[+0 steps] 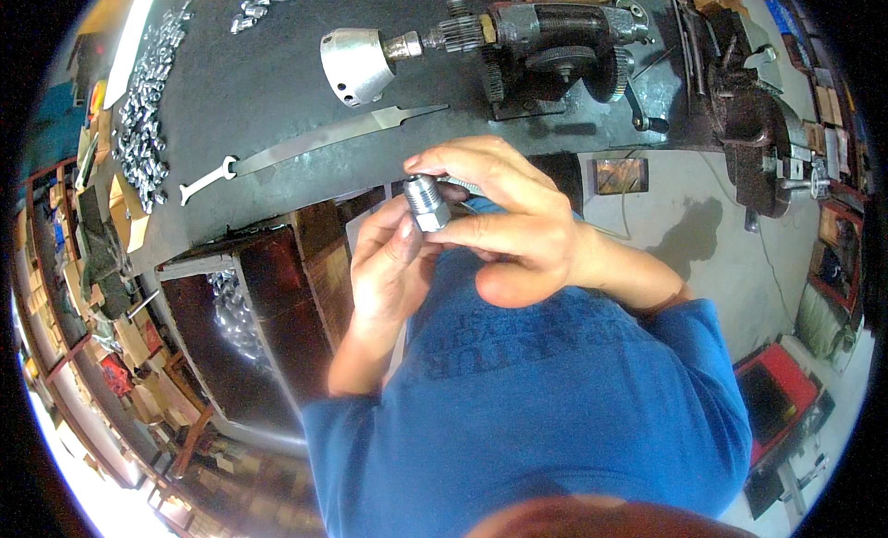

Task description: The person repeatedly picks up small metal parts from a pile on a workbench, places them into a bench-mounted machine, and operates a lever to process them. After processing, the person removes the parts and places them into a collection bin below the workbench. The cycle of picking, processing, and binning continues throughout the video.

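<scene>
Both hands meet above the near edge of the dark steel bench [277, 85], the left hand [388, 260] and right hand [504, 219] pinching a dull grey, hex-collared threaded metal fitting [424, 201], while a flat wrench [208, 179] lies further left.

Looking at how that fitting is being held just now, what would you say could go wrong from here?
1. Both hands, left hand and right hand, hold the small threaded metal fitting only at the fingertips, off the workbench; it could slip and fall to the floor.
2. The long metal blade lies near the bench edge and might nick a reaching hand.
</scene>
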A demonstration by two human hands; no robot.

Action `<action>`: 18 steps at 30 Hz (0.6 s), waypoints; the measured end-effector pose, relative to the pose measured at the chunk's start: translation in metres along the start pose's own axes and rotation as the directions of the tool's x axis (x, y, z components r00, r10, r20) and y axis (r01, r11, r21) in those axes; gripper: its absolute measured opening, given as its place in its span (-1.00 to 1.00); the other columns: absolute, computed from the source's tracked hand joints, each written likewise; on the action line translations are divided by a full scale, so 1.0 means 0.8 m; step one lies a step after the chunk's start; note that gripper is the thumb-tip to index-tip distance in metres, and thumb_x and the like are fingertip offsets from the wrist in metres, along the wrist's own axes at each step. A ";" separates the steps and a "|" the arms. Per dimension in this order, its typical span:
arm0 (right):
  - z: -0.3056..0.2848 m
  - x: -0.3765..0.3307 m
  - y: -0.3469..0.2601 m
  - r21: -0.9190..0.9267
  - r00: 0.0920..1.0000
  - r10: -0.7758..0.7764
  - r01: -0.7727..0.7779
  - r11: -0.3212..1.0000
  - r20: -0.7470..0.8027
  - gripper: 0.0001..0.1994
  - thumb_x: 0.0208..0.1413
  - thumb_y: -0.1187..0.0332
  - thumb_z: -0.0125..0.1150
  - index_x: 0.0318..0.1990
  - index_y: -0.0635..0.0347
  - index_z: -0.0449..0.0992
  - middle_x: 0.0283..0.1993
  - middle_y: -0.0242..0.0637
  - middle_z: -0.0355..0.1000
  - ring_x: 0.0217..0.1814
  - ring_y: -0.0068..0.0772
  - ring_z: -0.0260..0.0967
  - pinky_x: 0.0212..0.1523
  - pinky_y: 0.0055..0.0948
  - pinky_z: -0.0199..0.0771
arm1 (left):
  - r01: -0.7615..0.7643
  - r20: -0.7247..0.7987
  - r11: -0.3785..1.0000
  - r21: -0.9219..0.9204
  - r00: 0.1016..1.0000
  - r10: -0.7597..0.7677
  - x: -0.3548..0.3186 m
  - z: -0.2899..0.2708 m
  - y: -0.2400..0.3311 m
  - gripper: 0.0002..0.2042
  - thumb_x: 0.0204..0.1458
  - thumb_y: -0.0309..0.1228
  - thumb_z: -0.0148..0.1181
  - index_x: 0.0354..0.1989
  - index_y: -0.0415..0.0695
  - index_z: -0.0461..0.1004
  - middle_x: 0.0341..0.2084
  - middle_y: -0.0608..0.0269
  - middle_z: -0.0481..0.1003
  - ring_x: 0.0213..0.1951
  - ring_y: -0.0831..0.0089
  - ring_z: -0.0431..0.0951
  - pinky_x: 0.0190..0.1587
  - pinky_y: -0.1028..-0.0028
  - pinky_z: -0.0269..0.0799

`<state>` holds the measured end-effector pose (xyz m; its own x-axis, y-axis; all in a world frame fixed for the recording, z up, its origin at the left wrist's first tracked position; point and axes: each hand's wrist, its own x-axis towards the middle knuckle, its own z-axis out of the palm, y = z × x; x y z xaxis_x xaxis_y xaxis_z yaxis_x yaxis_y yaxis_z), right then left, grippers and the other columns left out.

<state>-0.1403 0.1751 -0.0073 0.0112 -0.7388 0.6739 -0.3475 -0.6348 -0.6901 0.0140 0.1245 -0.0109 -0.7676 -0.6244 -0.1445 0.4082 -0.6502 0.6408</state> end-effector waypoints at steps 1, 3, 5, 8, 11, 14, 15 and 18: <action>-0.001 0.000 -0.002 -0.035 1.000 0.002 -0.002 0.999 0.007 -0.68 -0.46 0.41 0.10 -0.40 0.34 0.44 -0.02 0.10 0.21 -0.10 0.09 0.24 -0.17 -0.18 0.32 | -0.026 -0.031 0.998 0.064 0.999 0.028 -0.001 -0.004 -0.003 -0.58 0.02 -0.28 0.01 -0.09 -0.44 0.28 -0.24 -0.03 0.40 -0.25 0.20 0.45 -0.15 0.34 0.35; -0.004 0.001 -0.006 -0.104 1.000 0.007 -0.004 0.995 0.023 -0.67 -0.48 0.41 0.11 -0.41 0.35 0.43 -0.03 0.10 0.20 -0.11 0.09 0.23 -0.17 -0.17 0.32 | -0.069 -0.063 0.981 0.181 0.995 0.082 -0.001 -0.005 -0.002 -0.60 0.01 -0.31 0.03 -0.09 -0.40 0.28 -0.21 0.02 0.40 -0.19 0.27 0.42 -0.09 0.37 0.29; -0.005 0.003 -0.009 -0.167 0.999 0.012 -0.006 0.986 0.035 -0.66 -0.52 0.42 0.12 -0.41 0.36 0.43 -0.03 0.08 0.20 -0.11 0.08 0.22 -0.17 -0.17 0.33 | -0.102 -0.063 0.953 0.284 0.990 0.125 -0.002 -0.004 0.004 -0.61 -0.02 -0.34 0.05 -0.07 -0.35 0.28 -0.17 0.11 0.38 -0.12 0.34 0.37 -0.02 0.38 0.22; -0.002 0.003 -0.011 -0.206 0.999 0.019 -0.009 0.979 0.048 -0.65 -0.56 0.43 0.13 -0.42 0.37 0.43 -0.04 0.07 0.19 -0.12 0.07 0.22 -0.18 -0.18 0.33 | -0.181 -0.060 0.919 0.349 0.975 0.215 -0.002 0.001 0.004 -0.61 -0.04 -0.36 0.10 -0.08 -0.38 0.30 -0.23 0.05 0.41 -0.18 0.34 0.41 -0.06 0.40 0.27; -0.001 0.003 -0.012 -0.187 0.999 0.026 -0.018 0.982 0.039 -0.66 -0.56 0.44 0.13 -0.43 0.36 0.43 -0.05 0.06 0.19 -0.11 0.07 0.22 -0.18 -0.20 0.34 | -0.144 -0.039 0.922 0.361 0.985 0.169 0.000 0.003 0.010 -0.60 -0.04 -0.37 0.10 -0.09 -0.41 0.30 -0.26 -0.01 0.42 -0.22 0.30 0.45 -0.10 0.38 0.33; -0.001 0.002 -0.011 -0.149 0.999 0.034 -0.031 0.988 0.017 -0.67 -0.55 0.44 0.11 -0.44 0.34 0.44 -0.05 0.06 0.20 -0.11 0.06 0.22 -0.18 -0.20 0.34 | -0.097 0.012 0.950 0.298 0.995 0.098 0.003 -0.003 0.011 -0.61 -0.02 -0.37 0.07 -0.09 -0.43 0.29 -0.26 -0.04 0.42 -0.22 0.26 0.45 -0.11 0.37 0.35; -0.001 0.002 -0.010 -0.135 0.999 0.038 -0.036 0.990 0.010 -0.68 -0.54 0.44 0.11 -0.44 0.33 0.44 -0.06 0.05 0.21 -0.11 0.05 0.23 -0.18 -0.21 0.34 | -0.089 0.022 0.959 0.268 0.996 0.086 0.004 -0.004 0.010 -0.61 -0.01 -0.37 0.06 -0.09 -0.44 0.28 -0.26 -0.04 0.42 -0.22 0.25 0.45 -0.10 0.37 0.35; -0.002 0.001 -0.007 -0.062 0.999 0.051 -0.051 0.997 0.011 -0.68 -0.52 0.43 0.09 -0.43 0.30 0.46 -0.05 0.05 0.23 -0.11 0.04 0.24 -0.18 -0.21 0.33 | -0.020 0.004 0.987 0.157 1.000 0.020 0.003 -0.003 0.011 -0.61 0.00 -0.37 0.04 -0.08 -0.45 0.27 -0.25 -0.05 0.42 -0.20 0.23 0.45 -0.09 0.36 0.34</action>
<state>-0.1398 0.1784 -0.0026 0.0033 -0.7728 0.6346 -0.4051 -0.5812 -0.7057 0.0167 0.1163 -0.0075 -0.7614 -0.6353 -0.1288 0.3408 -0.5613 0.7541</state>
